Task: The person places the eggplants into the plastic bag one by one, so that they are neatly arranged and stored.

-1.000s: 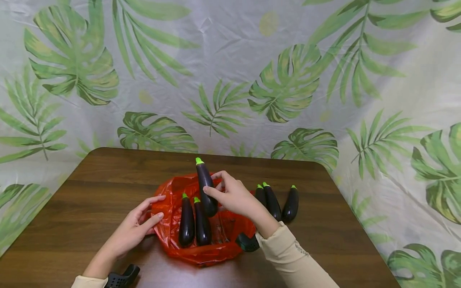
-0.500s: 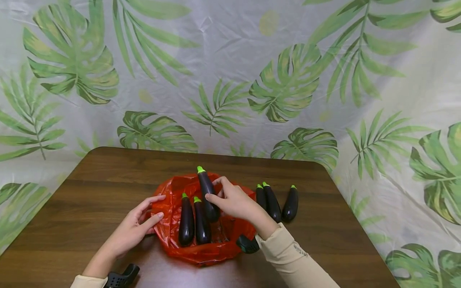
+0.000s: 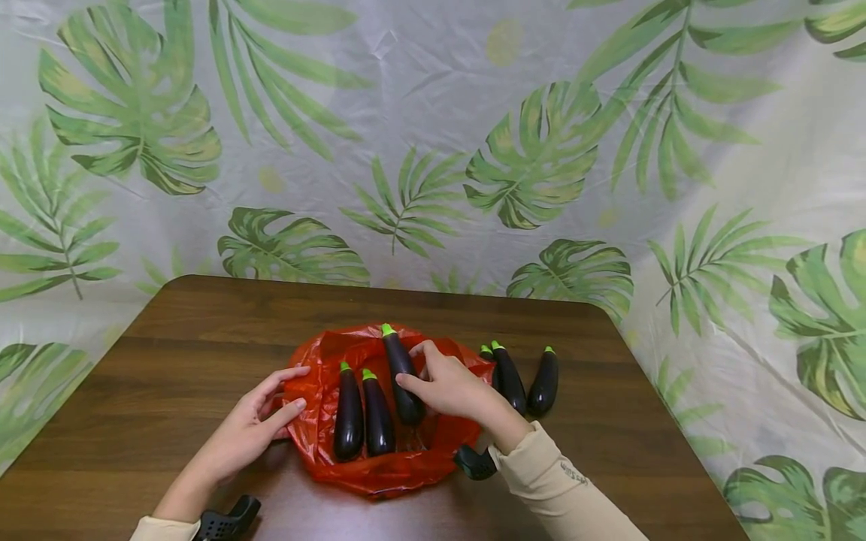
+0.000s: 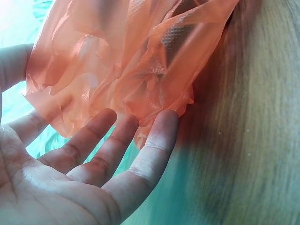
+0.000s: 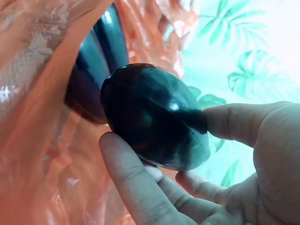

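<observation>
A glossy eggplant is held inside the mouth of a red plastic bag by a right hand, pinched between thumb and fingers. Its skin is so dark a purple that it reads almost black, and it is topped by a bright green cap. The body is slim toward the cap and swollen toward the rounded end; it is tilted, with the cap pointed at eleven o'clock and the blunt end at five. In the right wrist view, the smooth end is lit by a small white highlight. Whether the bag's floor is touched cannot be told.

At about eight o'clock from it, two eggplants of the same look are seen side by side in the bag, caps toward twelve. At the bag's nine o'clock, its side is touched by a left hand, the fingers relaxed and spread apart. Toward three o'clock, just outside the bag, three more eggplants are laid on a brown wooden table, one partly hidden by the rim. Beyond, a pale leaf-print cloth is hung.
</observation>
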The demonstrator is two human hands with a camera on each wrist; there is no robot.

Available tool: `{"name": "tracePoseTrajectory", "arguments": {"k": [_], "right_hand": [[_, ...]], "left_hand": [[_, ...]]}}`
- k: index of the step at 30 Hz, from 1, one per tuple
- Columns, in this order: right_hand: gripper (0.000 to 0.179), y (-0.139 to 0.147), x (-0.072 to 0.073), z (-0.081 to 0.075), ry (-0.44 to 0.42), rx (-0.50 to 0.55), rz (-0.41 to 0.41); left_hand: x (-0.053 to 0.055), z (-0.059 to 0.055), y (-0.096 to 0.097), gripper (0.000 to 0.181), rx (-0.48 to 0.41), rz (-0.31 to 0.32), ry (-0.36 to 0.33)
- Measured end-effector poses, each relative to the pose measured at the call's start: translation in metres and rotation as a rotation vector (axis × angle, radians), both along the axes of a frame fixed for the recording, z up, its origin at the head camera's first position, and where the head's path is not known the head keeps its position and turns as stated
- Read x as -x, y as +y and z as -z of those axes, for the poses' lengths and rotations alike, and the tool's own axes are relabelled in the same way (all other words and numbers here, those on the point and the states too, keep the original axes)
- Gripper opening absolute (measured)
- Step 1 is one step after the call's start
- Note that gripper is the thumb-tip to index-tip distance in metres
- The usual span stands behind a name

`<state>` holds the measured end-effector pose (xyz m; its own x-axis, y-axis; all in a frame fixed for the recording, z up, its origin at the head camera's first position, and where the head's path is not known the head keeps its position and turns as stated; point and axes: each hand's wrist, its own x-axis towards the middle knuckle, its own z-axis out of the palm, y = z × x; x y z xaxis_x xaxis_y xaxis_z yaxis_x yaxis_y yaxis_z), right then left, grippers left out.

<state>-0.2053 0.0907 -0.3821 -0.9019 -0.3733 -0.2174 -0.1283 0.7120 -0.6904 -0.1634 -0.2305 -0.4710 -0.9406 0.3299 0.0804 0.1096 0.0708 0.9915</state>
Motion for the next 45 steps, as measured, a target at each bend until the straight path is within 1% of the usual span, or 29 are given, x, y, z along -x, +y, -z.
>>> {"name": "tracePoseTrajectory", "arguments": {"k": [6,10,13,17,20,23,28,34,40,45], "right_hand": [[0.057,0.001,-0.002,0.002,0.017,-0.057,-0.026],[0.057,0.002,-0.004,0.003,0.014,-0.067,-0.033],[0.058,0.000,-0.004,0.004,0.006,-0.075,-0.042],[0.056,-0.003,-0.001,0.006,0.011,-0.116,-0.060],[0.055,-0.006,0.002,0.008,-0.006,-0.127,-0.063],[0.055,-0.010,0.005,0.007,-0.036,-0.131,-0.059],[0.056,-0.018,0.010,0.005,-0.064,-0.161,-0.057],[0.051,-0.026,0.015,0.004,-0.117,-0.156,-0.036],[0.049,-0.029,0.018,0.009,-0.139,-0.171,-0.029],[0.042,-0.029,0.017,0.014,-0.138,-0.216,-0.043]], "left_hand": [[0.000,0.000,0.000,0.053,0.003,-0.001,-0.001],[0.000,-0.001,0.000,0.053,0.007,0.001,-0.002],[0.000,-0.001,0.000,0.053,0.007,0.001,-0.004],[0.000,-0.001,0.001,0.053,0.005,-0.001,-0.009],[0.000,0.000,0.001,0.053,0.007,-0.003,-0.010],[0.000,0.000,0.001,0.053,0.011,-0.004,-0.008],[0.000,0.000,0.001,0.053,0.014,-0.004,-0.005],[0.001,0.000,0.000,0.053,0.016,-0.005,-0.005],[0.000,-0.001,0.001,0.053,0.015,-0.004,0.005],[0.000,-0.001,0.001,0.053,0.018,-0.003,0.011]]}}
